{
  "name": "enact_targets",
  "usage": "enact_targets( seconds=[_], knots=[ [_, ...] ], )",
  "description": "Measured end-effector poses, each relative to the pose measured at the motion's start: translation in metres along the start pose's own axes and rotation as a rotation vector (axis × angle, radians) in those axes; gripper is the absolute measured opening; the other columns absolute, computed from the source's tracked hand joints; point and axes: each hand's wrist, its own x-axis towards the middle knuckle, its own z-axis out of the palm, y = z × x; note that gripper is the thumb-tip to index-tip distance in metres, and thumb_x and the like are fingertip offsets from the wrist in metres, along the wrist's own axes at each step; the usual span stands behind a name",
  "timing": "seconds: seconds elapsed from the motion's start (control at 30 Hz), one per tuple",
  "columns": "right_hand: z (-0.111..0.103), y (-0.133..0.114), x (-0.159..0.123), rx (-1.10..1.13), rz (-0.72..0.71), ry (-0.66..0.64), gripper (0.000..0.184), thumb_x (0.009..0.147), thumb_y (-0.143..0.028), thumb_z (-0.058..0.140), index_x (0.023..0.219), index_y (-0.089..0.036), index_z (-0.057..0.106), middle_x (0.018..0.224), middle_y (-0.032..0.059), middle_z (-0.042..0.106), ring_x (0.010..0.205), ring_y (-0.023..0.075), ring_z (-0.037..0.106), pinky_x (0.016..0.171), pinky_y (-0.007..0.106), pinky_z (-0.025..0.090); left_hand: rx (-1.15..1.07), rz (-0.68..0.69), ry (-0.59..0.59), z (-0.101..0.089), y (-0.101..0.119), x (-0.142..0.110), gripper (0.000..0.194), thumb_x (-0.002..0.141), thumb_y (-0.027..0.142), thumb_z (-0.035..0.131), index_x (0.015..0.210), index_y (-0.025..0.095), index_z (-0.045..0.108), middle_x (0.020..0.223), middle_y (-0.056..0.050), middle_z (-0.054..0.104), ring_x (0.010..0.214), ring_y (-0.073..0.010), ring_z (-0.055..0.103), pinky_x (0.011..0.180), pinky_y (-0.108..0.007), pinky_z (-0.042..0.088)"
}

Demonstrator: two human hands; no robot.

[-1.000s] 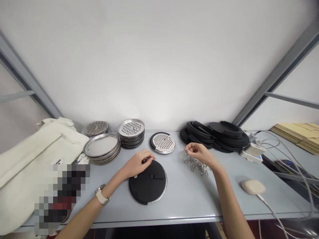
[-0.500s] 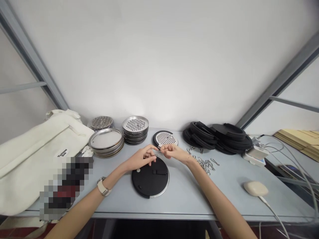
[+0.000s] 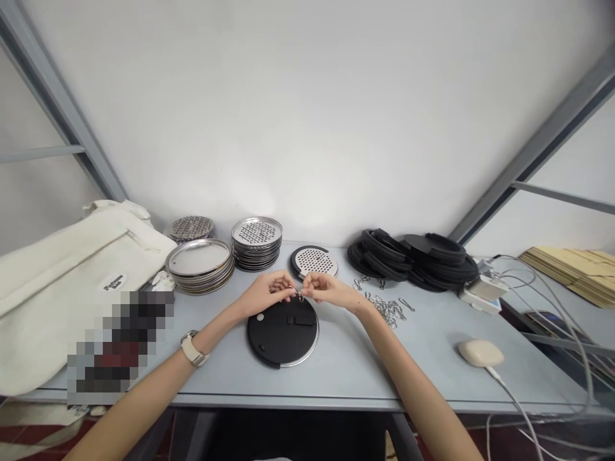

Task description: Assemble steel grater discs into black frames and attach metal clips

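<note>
My left hand (image 3: 269,292) and my right hand (image 3: 332,292) meet over the far edge of a black disc (image 3: 281,339) with a silvery rim. Between their fingertips is a small silvery metal clip (image 3: 300,296), pinched from both sides; its exact shape is too small to make out. The disc lies flat on the table, a dark slot and a pale round spot on its top. Just behind my hands rests a round grater (image 3: 316,263) in a black holder. To the right of my right hand is a loose pile of metal clips (image 3: 388,308).
Stacked metal plates (image 3: 199,259) and grater discs (image 3: 257,234) stand at the back left, by a white bag (image 3: 81,275). Black rings and discs (image 3: 435,259) are heaped at the back right. A cream corded device (image 3: 480,352) lies near the right front edge.
My hands have drawn closer together over the disc, and my left fingers have closed in on the small clip. The whole view has shifted slightly.
</note>
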Motion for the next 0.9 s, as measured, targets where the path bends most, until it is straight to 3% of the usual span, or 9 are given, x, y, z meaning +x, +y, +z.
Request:
enact_targets(
  seconds=[0.07, 0.23, 0.37, 0.47, 0.53, 0.6, 0.77, 0.9],
  knots=[
    [0.002, -0.001, 0.0, -0.017, -0.053, 0.056, 0.032, 0.078, -0.047, 0.065, 0.082, -0.016, 0.056, 0.065, -0.0064, 0.048, 0.059, 0.0064, 0.041, 0.056, 0.02, 0.033, 0.015, 0.032, -0.001, 0.0, 0.002, -0.001, 0.023, 0.083, 0.037, 0.061, 0.091, 0.015, 0.061, 0.086, -0.005, 0.068, 0.074, -0.0148, 0.064, 0.073, -0.03, 0.051],
    [0.009, 0.007, 0.005, -0.028, -0.093, -0.001, 0.03, 0.078, -0.045, 0.066, 0.083, -0.016, 0.061, 0.077, -0.0007, 0.06, 0.072, 0.0099, 0.052, 0.067, 0.024, 0.04, 0.002, 0.072, 0.011, 0.001, -0.002, 0.0, 0.02, 0.084, 0.034, 0.061, 0.089, 0.015, 0.062, 0.081, -0.003, 0.066, 0.071, -0.0134, 0.062, 0.072, -0.028, 0.049],
    [0.011, 0.01, 0.006, -0.05, -0.087, 0.037, 0.027, 0.08, -0.044, 0.066, 0.084, -0.017, 0.061, 0.077, -0.0007, 0.061, 0.072, 0.0112, 0.054, 0.068, 0.025, 0.042, -0.051, 0.073, 0.013, 0.004, -0.008, 0.002, 0.025, 0.084, 0.037, 0.061, 0.095, 0.015, 0.058, 0.084, -0.004, 0.065, 0.072, -0.0136, 0.062, 0.072, -0.029, 0.05],
    [0.01, 0.001, 0.0, -0.022, -0.101, 0.085, 0.024, 0.083, -0.043, 0.063, 0.081, -0.018, 0.06, 0.081, 0.0002, 0.061, 0.078, 0.0126, 0.057, 0.075, 0.027, 0.044, -0.009, 0.111, 0.103, 0.006, -0.008, 0.001, 0.037, 0.082, 0.037, 0.064, 0.11, 0.018, 0.048, 0.091, -0.004, 0.062, 0.076, -0.0135, 0.061, 0.07, -0.028, 0.05],
    [0.008, -0.007, -0.005, 0.024, -0.152, 0.14, 0.022, 0.085, -0.04, 0.061, 0.08, -0.019, 0.058, 0.094, 0.0026, 0.063, 0.091, 0.0146, 0.058, 0.085, 0.03, 0.043, 0.066, 0.144, 0.152, 0.008, -0.004, -0.002, 0.043, 0.08, 0.036, 0.066, 0.112, 0.019, 0.043, 0.098, -0.005, 0.059, 0.08, -0.014, 0.06, 0.071, -0.027, 0.049],
    [0.007, -0.012, -0.01, 0.066, -0.171, 0.143, 0.021, 0.086, -0.039, 0.06, 0.081, -0.019, 0.056, 0.092, 0.003, 0.063, 0.092, 0.0154, 0.059, 0.088, 0.032, 0.044, 0.154, 0.187, 0.094, 0.011, 0.002, -0.006, 0.04, 0.079, 0.034, 0.068, 0.109, 0.02, 0.045, 0.099, -0.005, 0.058, 0.084, -0.0147, 0.058, 0.074, -0.028, 0.048],
    [0.013, 0.003, -0.025, 0.116, -0.061, 0.139, 0.023, 0.087, -0.041, 0.058, 0.085, -0.02, 0.049, 0.066, -0.0032, 0.056, 0.063, 0.0112, 0.055, 0.067, 0.027, 0.044, 0.421, 0.319, -0.195, 0.021, 0.007, -0.011, 0.02, 0.08, 0.029, 0.066, 0.095, 0.019, 0.055, 0.093, -0.002, 0.057, 0.087, -0.0167, 0.055, 0.08, -0.029, 0.045],
    [0.029, 0.026, -0.046, -0.002, 0.07, 0.219, 0.024, 0.09, -0.042, 0.048, 0.081, -0.02, 0.044, 0.056, -0.0082, 0.042, 0.051, 0.0085, 0.04, 0.054, 0.022, 0.035, 0.516, 0.338, -0.227, 0.028, 0.003, -0.012, 0.009, 0.085, 0.025, 0.06, 0.089, 0.018, 0.055, 0.088, -0.001, 0.056, 0.082, -0.0148, 0.053, 0.075, -0.026, 0.043]
  ],
)
